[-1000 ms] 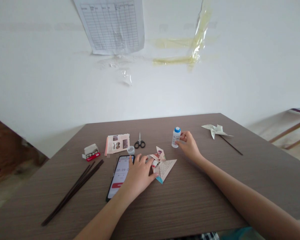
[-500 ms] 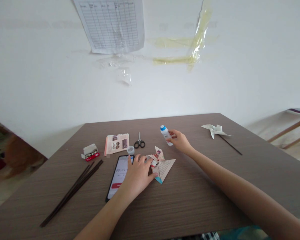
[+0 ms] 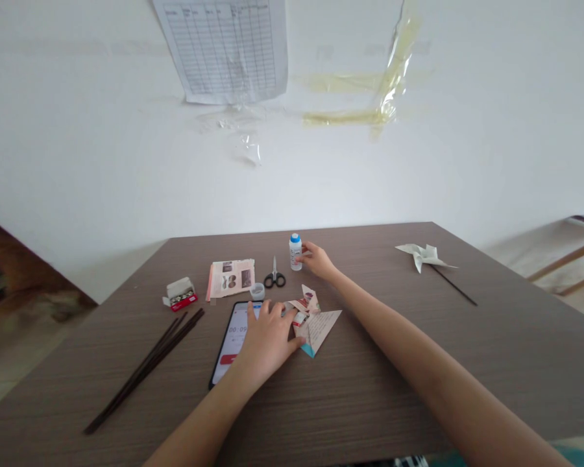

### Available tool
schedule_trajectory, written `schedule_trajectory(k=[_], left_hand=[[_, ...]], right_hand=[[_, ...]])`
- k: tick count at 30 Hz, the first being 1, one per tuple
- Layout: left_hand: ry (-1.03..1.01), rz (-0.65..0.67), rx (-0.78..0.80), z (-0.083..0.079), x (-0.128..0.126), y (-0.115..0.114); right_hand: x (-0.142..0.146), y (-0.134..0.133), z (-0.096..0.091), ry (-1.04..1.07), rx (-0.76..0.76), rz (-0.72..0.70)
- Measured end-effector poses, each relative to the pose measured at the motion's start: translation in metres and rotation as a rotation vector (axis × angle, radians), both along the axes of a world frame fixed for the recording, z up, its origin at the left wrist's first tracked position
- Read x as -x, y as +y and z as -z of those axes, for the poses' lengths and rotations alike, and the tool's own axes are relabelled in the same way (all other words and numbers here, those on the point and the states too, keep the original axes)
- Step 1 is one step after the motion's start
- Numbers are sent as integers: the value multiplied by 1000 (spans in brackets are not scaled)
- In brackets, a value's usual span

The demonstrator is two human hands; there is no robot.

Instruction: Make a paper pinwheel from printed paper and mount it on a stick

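Observation:
My right hand (image 3: pixel 317 261) reaches far across the brown table (image 3: pixel 418 363) and grips a small white bottle with a blue cap (image 3: pixel 295 251), which stands upright just right of the black scissors (image 3: pixel 274 277). My left hand (image 3: pixel 268 337) lies flat with spread fingers, pressing on a folded piece of printed paper (image 3: pixel 316 322) and partly covering a phone (image 3: pixel 232 342) whose screen shows a timer. A small round lid (image 3: pixel 257 290) sits by the phone's top edge.
A printed booklet (image 3: pixel 231 278) and a small red-and-white box (image 3: pixel 180 295) lie at the left. Several dark thin sticks (image 3: pixel 146 368) lie at the front left. A finished paper pinwheel on a stick (image 3: pixel 425 256) rests at the far right.
My right hand has carried the blue-capped bottle leftward and farther away, tilting it on the way, and it now stands upright beside the scissors. My left hand has stayed on the folded paper.

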State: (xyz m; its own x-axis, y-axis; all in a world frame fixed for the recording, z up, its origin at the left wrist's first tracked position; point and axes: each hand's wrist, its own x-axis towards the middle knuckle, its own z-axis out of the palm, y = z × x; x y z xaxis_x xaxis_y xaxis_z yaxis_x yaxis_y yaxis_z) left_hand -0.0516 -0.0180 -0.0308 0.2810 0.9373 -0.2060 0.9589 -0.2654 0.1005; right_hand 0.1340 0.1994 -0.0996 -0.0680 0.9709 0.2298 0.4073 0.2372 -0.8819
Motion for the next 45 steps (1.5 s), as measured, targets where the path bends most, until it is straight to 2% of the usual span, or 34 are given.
schedule_trajectory(k=[6,13,17,21,24,28,32,37,42,45], left_hand=[[4,-4,-10,3,2,2],[-4,-23,-49,5,4,2],[12,-18,-36,2,4,1],[21,-11,-40,1,3,-1],[22,-11,-35,2,2,-2],[18,-4,-36,5,3,-2],[14,8,-50,8,5,-2],[9,0,-51,8,6,-2],[-10,-7,-38,8,7,-1],[-16,-9,-54,9,7,-1]], right_hand=[[21,13,-2,-106,-12,-18],[34,-1,-11,-283,-24,-12],[25,-17,-22,-415,-67,16],[0,-47,-27,-510,-113,9],[-25,-84,-20,-554,-138,-79],[-56,-141,1,-659,-304,-326],[-67,-177,17,-748,-341,-406],[-57,-182,23,-803,-385,-338],[-52,-180,25,-822,-366,-311],[-53,-183,27,-841,-422,-297]])
